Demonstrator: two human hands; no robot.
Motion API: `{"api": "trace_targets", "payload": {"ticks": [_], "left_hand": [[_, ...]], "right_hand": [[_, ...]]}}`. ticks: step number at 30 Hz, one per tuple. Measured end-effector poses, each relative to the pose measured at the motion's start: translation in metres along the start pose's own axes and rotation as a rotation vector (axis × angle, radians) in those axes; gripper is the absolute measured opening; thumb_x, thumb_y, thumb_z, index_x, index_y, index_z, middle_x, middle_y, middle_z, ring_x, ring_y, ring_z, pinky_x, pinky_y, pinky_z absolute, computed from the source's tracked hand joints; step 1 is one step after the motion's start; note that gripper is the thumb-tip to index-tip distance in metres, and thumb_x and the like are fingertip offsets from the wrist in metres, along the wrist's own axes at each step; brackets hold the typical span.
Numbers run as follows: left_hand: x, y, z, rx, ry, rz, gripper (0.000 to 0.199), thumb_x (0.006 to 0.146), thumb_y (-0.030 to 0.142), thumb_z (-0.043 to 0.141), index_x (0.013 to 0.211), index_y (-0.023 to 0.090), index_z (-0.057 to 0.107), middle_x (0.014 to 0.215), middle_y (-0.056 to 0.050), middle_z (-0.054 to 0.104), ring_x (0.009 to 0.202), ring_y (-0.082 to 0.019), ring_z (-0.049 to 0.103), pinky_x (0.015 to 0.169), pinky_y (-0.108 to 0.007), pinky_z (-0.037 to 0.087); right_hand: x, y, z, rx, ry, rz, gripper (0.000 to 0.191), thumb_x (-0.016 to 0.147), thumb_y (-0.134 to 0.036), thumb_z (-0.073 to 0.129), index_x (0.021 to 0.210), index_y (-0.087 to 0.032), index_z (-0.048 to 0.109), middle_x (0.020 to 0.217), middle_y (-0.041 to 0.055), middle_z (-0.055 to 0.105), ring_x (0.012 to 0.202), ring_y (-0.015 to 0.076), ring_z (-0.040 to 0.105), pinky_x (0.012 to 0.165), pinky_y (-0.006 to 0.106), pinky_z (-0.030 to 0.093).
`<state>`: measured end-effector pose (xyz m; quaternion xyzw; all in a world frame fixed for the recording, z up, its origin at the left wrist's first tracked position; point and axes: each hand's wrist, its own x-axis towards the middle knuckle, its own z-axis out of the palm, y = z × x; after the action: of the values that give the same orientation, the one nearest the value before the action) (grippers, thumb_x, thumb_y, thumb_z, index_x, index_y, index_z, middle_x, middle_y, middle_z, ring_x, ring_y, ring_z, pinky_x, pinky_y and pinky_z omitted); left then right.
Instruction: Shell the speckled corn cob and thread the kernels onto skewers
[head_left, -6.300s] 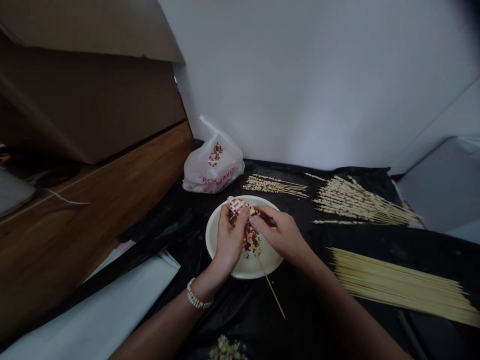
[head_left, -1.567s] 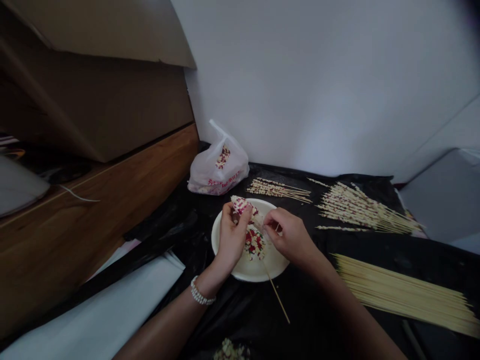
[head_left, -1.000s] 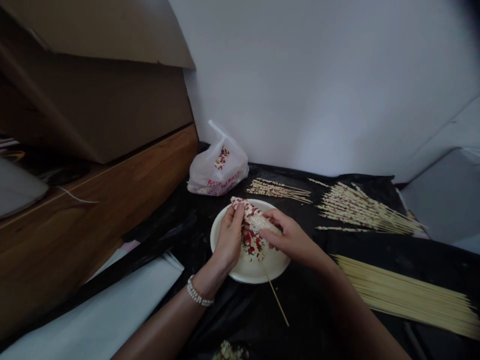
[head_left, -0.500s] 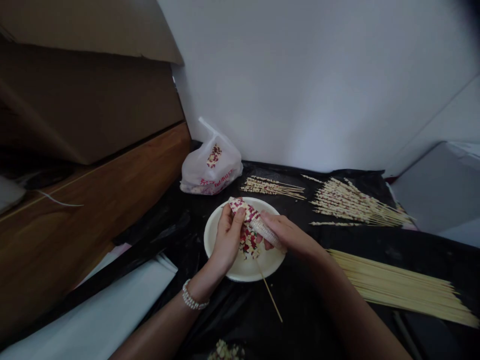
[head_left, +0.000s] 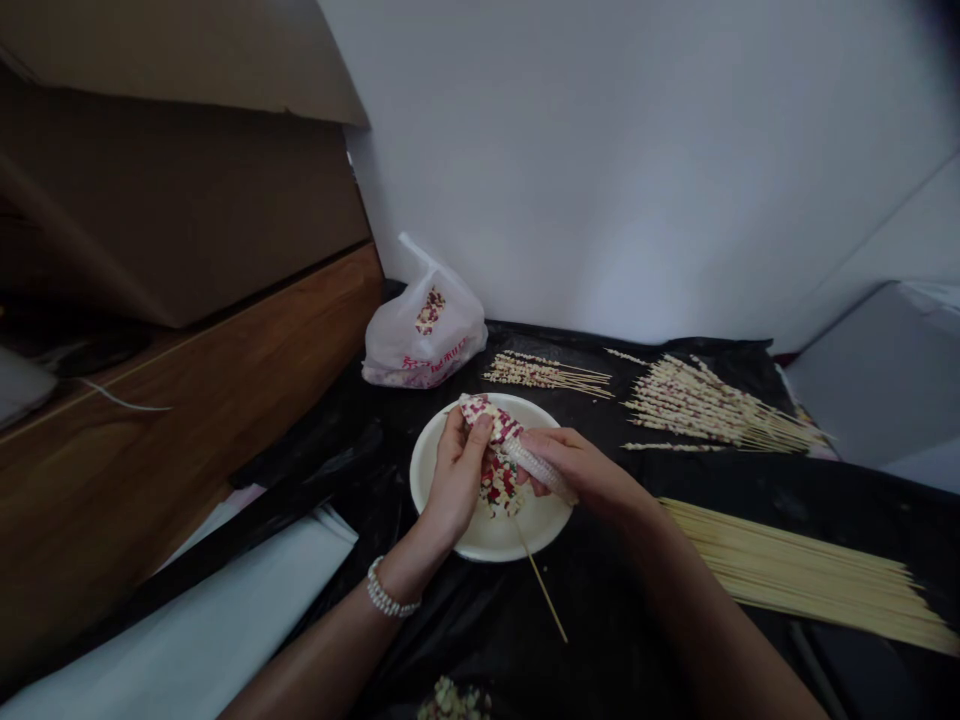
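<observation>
A corn cob (head_left: 501, 425) with red and cream kernels is held between both hands over a white bowl (head_left: 427, 470). My left hand (head_left: 459, 470) is closed around its kernel-covered upper end, thumb on top. Wrapped around the lower end, which is stripped bare, is my right hand (head_left: 574, 465), with its thumb near the edge of the remaining kernels. Loose kernels (head_left: 501, 490) lie in the bowl under the cob. A thin wooden skewer (head_left: 544, 583) leans out over the bowl's near rim.
Behind the bowl stands a white plastic bag (head_left: 427, 340). Kernel-threaded skewers lie in a small pile (head_left: 536, 372) and a larger pile (head_left: 682, 405). Bare skewers (head_left: 810, 570) are bundled at the right. Black plastic sheeting (head_left: 510, 660) covers the surface. A cardboard box (head_left: 172, 190) stands left.
My right thumb has shifted slightly on the cob near the kernel edge. Both hands keep their hold, and the view has moved a little.
</observation>
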<state>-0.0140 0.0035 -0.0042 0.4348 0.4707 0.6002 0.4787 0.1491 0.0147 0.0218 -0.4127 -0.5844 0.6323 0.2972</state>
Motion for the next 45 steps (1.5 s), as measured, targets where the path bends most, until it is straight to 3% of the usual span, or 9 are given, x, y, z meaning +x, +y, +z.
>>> {"api": "trace_targets", "payload": {"ticks": [7,13,23,35,41,45], "left_hand": [[-0.001,0.004,0.002,0.033,0.037,0.025,0.033,0.088,0.045,0.061,0.111,0.022,0.062,0.102,-0.006,0.066,0.091,-0.020,0.061,0.077,-0.030,0.048],[-0.007,0.015,0.007,0.051,0.035,0.088,0.025,0.089,0.037,0.060,0.108,0.021,0.062,0.100,-0.006,0.067,0.091,-0.020,0.062,0.081,-0.030,0.048],[-0.007,0.012,0.006,0.059,0.038,0.064,0.029,0.088,0.041,0.061,0.110,0.022,0.062,0.099,-0.005,0.066,0.088,-0.020,0.061,0.075,-0.030,0.049],[-0.004,0.007,0.003,0.027,0.039,0.051,0.032,0.088,0.043,0.062,0.114,0.023,0.062,0.102,-0.006,0.066,0.088,-0.020,0.061,0.074,-0.030,0.049],[-0.006,0.011,0.004,0.036,0.049,0.078,0.027,0.088,0.040,0.062,0.109,0.023,0.062,0.101,-0.006,0.066,0.088,-0.019,0.061,0.075,-0.030,0.049],[-0.005,0.008,0.003,0.035,0.056,0.064,0.027,0.088,0.042,0.061,0.107,0.022,0.061,0.101,-0.005,0.067,0.088,-0.019,0.062,0.075,-0.029,0.049]], "right_hand": [[0.007,0.003,0.001,-0.023,0.089,0.001,0.036,0.089,-0.044,0.054,0.066,-0.020,0.065,0.057,0.0012,0.065,0.053,0.0149,0.057,0.053,0.026,0.046],[0.006,0.001,0.008,-0.068,0.143,-0.026,0.051,0.091,-0.061,0.052,0.061,-0.020,0.064,0.055,0.0018,0.062,0.053,0.0152,0.056,0.055,0.028,0.046],[0.004,-0.001,0.008,-0.047,0.102,-0.019,0.051,0.084,-0.065,0.059,0.061,-0.019,0.064,0.055,0.0008,0.060,0.052,0.0135,0.054,0.055,0.028,0.047],[0.005,0.006,0.010,0.042,0.093,-0.029,0.038,0.087,-0.048,0.059,0.063,-0.020,0.065,0.058,0.0013,0.064,0.055,0.0148,0.057,0.057,0.027,0.045],[0.009,0.010,0.014,0.062,0.107,-0.035,0.053,0.090,-0.062,0.054,0.061,-0.020,0.066,0.055,0.0019,0.063,0.052,0.0148,0.056,0.055,0.028,0.044],[0.009,0.013,0.015,0.089,0.112,-0.041,0.049,0.085,-0.062,0.061,0.064,-0.018,0.068,0.056,0.0011,0.063,0.051,0.0134,0.054,0.054,0.027,0.044]]}}
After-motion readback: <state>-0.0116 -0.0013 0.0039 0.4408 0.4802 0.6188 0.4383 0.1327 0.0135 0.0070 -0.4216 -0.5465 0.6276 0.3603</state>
